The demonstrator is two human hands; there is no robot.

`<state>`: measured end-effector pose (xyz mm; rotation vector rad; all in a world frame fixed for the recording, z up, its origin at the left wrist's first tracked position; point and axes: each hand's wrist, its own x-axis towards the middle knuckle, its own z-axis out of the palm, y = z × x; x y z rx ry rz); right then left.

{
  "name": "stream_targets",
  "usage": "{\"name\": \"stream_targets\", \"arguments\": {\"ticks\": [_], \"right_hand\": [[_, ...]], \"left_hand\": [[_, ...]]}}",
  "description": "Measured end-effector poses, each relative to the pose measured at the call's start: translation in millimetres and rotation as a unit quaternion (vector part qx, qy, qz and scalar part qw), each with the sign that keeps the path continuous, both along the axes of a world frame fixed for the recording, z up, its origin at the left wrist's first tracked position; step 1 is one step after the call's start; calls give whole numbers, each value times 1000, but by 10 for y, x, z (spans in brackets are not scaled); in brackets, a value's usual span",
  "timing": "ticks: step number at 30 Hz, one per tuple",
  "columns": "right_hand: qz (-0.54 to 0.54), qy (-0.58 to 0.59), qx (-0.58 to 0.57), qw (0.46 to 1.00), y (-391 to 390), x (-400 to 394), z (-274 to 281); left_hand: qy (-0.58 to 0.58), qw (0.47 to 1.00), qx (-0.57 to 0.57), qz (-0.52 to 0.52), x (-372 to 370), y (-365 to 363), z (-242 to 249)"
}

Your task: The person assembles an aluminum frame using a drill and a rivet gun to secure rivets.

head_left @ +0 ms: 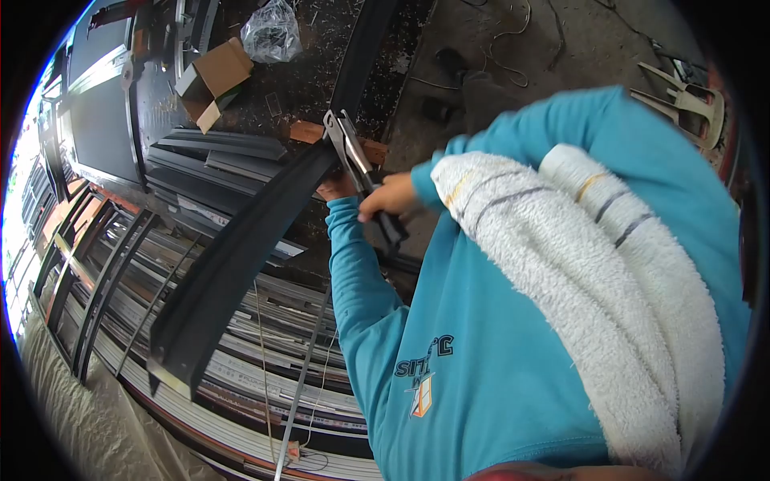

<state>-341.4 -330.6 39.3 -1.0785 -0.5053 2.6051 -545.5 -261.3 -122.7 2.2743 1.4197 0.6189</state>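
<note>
A long black metal channel profile [241, 236] runs diagonally from the lower left up across the dark workbench. My right hand [391, 195] is closed around a plier-like hand tool [346, 144] with a silver metal head and dark handles. The tool's head overlaps the profile's edge near a wooden block [307, 131]. My left hand [338, 188] is right beside the profile, just left of the tool. Its fingers are largely hidden behind the profile and tool, so I cannot tell how they are closed.
An open cardboard box [218, 74] and a clear plastic bag [271, 32] lie on the bench [321, 48]. Several dark profiles [216, 172] are stacked beside them. Racked metal lengths [273, 321] fill the lower left. A plastic chair [686, 104] stands at the right, and cords trail over the floor.
</note>
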Motion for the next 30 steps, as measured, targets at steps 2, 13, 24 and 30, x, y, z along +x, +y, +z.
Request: {"name": "stream_targets", "arguments": {"ticks": [2,13,24,30], "right_hand": [[126,22,-37,991,214,593,100],[-133,353,-333,864,-112,459,219],[-349,90,-252,898,60,45,478],[194,-157,281,927,200,1983,684]], "left_hand": [[-21,998,-50,10,121,-40,169],[-62,993,-104,3,199,8,301],[-28,994,-109,3,151,2,369],[-27,996,-73,49,342,-12,525]]}}
